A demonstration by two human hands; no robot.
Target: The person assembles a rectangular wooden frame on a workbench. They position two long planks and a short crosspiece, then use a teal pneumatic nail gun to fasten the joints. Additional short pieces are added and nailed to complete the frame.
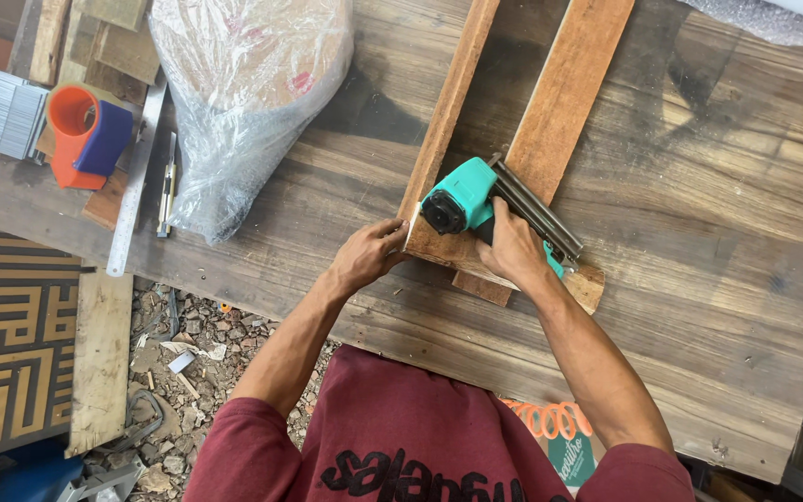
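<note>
Far off to the left of your hands, an orange plastic cup (73,119) lies tilted with a blue block (106,138) against its mouth; its inside shows nothing you could name. Your right hand (511,246) is closed around the grip of the teal and black nail gun (476,200), wrist bent, nose pressed onto the near end of two reddish wooden slats (550,112) on the worn plank tabletop (717,232). Your left hand (369,253), just beside it, braces the thin slat's (446,112) edge, fingers curled.
</note>
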